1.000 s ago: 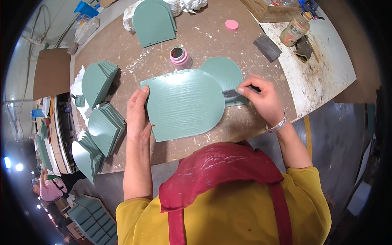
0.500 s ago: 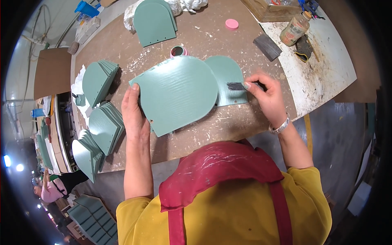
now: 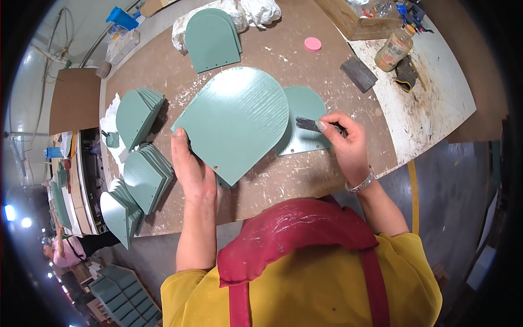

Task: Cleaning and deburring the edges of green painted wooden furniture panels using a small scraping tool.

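My left hand (image 3: pixel 195 166) grips a green, glossy panel (image 3: pixel 239 120) by its lower left edge, the thumb on top. One end of the panel is rounded, the other has square corners, and a small hole shows near its lower edge. Pinched between the fingers of my right hand (image 3: pixel 348 144) is a thin dark grey strip (image 3: pixel 306 124) with a ragged tip; I cannot make out its exact kind. It is just right of the held panel, over a second green panel (image 3: pixel 305 103) that lies partly hidden on the table.
Stacks of green panels (image 3: pixel 144 174) stand along the left of the brown table (image 3: pixel 261 188). Two more panels (image 3: pixel 212 43) lean on white cloth at the back. A pink lid (image 3: pixel 312 44), a dark block (image 3: pixel 358 74), a bottle (image 3: pixel 393 50) and a wooden box (image 3: pixel 359 27) lie right. Another person (image 3: pixel 70 250) is far left.
The held panel has turned, its square end swinging down and right, and now hides the pink-rimmed pot. My right hand and the dark strip have moved slightly left and down.
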`<state>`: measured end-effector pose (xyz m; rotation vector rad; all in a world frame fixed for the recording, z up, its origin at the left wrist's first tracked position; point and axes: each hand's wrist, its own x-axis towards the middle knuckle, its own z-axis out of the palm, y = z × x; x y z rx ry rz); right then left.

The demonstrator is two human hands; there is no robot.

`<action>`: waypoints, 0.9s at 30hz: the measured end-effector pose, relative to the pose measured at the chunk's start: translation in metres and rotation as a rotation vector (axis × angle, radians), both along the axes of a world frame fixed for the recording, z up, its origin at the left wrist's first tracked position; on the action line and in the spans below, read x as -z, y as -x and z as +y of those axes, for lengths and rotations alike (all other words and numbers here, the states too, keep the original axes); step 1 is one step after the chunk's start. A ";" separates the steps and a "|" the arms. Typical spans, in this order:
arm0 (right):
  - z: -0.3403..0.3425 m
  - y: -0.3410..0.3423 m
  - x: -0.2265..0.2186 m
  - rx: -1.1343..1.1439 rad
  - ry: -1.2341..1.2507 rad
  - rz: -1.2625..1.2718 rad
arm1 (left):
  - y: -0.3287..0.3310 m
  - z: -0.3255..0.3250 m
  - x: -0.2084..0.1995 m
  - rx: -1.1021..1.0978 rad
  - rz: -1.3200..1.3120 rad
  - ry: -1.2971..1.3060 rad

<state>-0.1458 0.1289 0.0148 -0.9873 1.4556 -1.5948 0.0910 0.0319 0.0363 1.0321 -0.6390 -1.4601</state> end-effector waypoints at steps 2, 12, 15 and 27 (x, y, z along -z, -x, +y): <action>-0.001 0.000 0.002 0.003 0.006 0.033 | 0.000 0.000 0.001 -0.006 0.008 0.004; 0.000 -0.002 0.002 -0.007 -0.011 0.072 | 0.002 0.002 0.000 0.010 -0.015 0.018; 0.003 -0.005 -0.001 -0.049 -0.045 0.145 | 0.002 0.001 0.002 0.005 0.000 0.021; 0.008 -0.013 0.000 -0.096 -0.058 0.014 | 0.002 -0.001 0.004 0.006 0.028 0.010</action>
